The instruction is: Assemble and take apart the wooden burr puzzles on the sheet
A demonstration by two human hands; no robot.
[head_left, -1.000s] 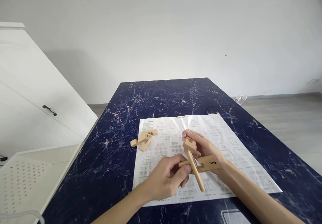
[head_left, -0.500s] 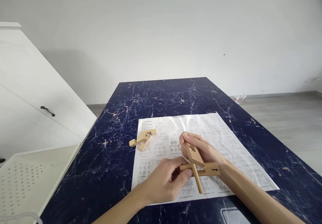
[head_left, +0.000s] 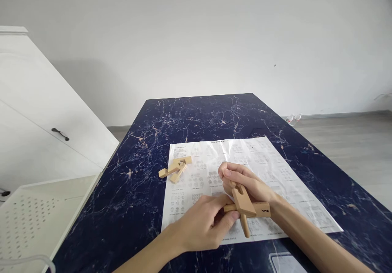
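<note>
Progress: I logged the rod [head_left: 245,227], notched block [head_left: 243,202] and marked bar [head_left: 264,210] crossed together over the near part of the printed sheet [head_left: 275,164]; loose wooden pieces [head_left: 177,176] lay apart, not joined in. Left hand [head_left: 200,226] pinched the bar's end; right hand [head_left: 249,182] was closed on the rod, contact partly hidden. Long axes: rod sloped down toward the near edge, bar ran crosswise, left to right.

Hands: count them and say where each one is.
2. The left hand pinches crossed wooden pieces above the printed sheet; the right hand, farther right, grips their far end.
</note>
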